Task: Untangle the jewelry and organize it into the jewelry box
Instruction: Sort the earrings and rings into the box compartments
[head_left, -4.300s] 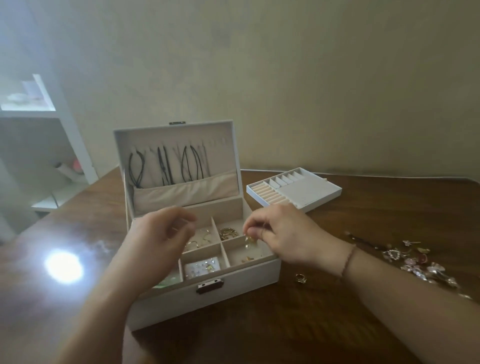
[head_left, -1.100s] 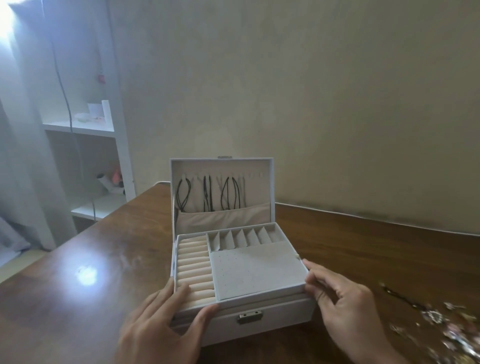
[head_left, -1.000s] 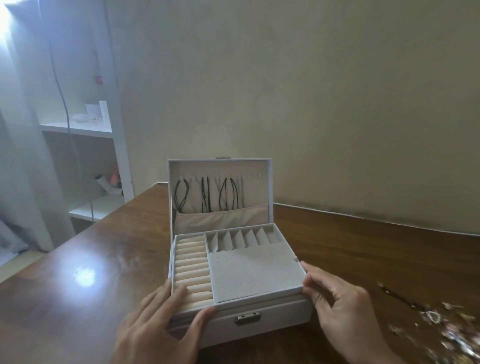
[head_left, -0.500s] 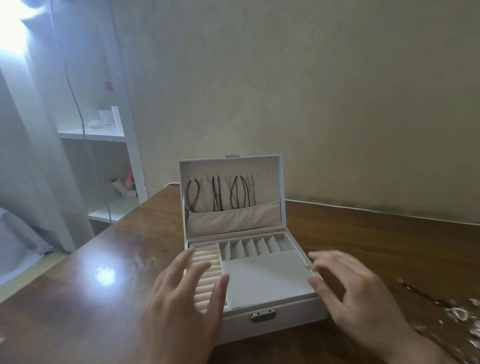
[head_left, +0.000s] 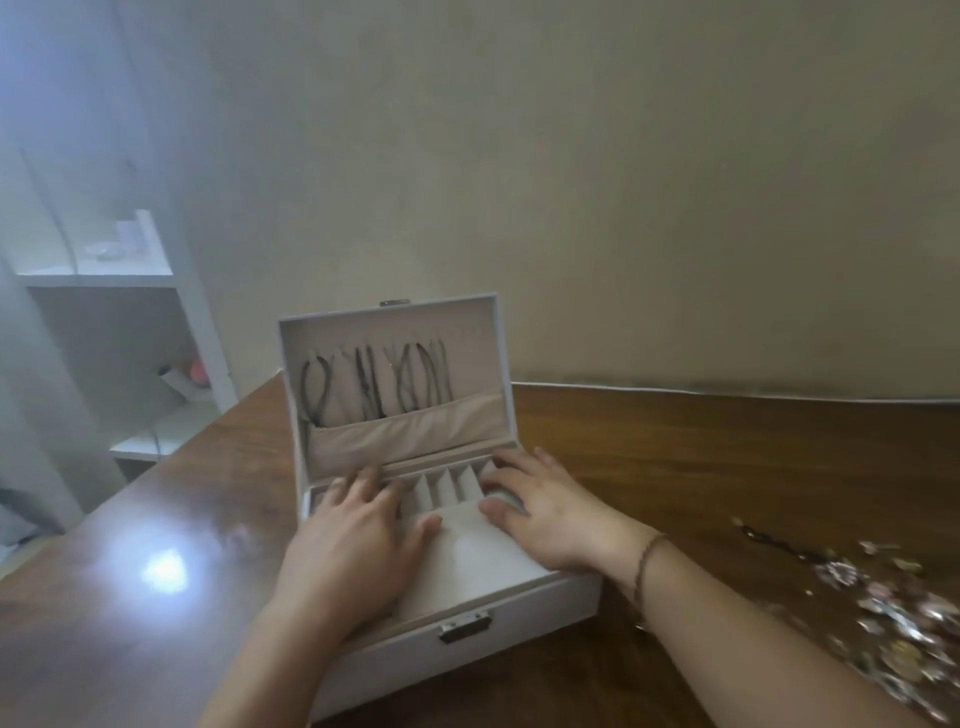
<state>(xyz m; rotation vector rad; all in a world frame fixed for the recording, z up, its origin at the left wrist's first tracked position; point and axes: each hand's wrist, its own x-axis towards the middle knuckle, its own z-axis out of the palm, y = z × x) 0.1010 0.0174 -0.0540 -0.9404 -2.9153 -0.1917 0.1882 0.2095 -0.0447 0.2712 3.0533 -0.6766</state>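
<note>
Both hands (head_left: 353, 540) now flat atop tray (head_left: 467, 558).

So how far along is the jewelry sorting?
Done: dark cords hang inside the open lid. In hand: left hand and right hand lie flat on the tray seated in the jewelry box. Left: the loose pile on the table.

Left hand (head_left: 345, 540) covers the ring-roll section of the white jewelry box's top tray (head_left: 467, 561); lower compartments hidden beneath. Scattered metallic jewelry pile (head_left: 893, 623) on the brown wooden surface (head_left: 727, 457) blurred, pieces indistinguishable, cut by right edge. Both forearms leave the frame at the bottom.
</note>
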